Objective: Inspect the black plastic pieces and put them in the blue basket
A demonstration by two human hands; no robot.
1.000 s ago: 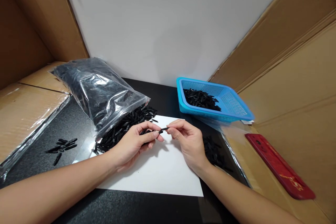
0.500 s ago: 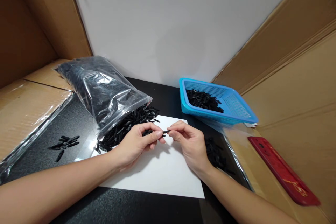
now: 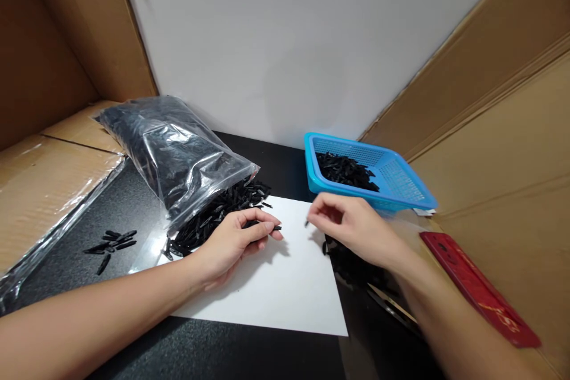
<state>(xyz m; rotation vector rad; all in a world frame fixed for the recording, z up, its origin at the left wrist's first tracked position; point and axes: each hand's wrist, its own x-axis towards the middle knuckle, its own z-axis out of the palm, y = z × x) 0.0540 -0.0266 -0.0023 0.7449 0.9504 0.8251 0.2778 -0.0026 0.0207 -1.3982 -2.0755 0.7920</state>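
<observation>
My left hand (image 3: 243, 240) hovers above the white sheet (image 3: 271, 303), its thumb and fingers closed on a small black piece (image 3: 276, 228). To the right, slightly blurred, my right hand (image 3: 347, 222) pinches another small black piece (image 3: 307, 223) near the sheet's right edge. A heap of black pieces (image 3: 209, 219) lies beside my left hand, partly under a clear plastic bag (image 3: 173, 148) filled with dark pieces. Beyond my right hand stands a blue basket (image 3: 401, 181) with many black pieces (image 3: 345, 172) in it.
Several black pieces (image 3: 111, 243) lie loose on the dark tabletop (image 3: 146, 190) at the left. More dark pieces are partly hidden under my right forearm. A red object (image 3: 481, 291) lies on cardboard at the right. Cardboard walls flank both sides, with a pale wall behind.
My right hand has moved right and slightly up, away from my left hand, with a small black piece between its fingertips. My left hand has stayed in nearly the same place.
</observation>
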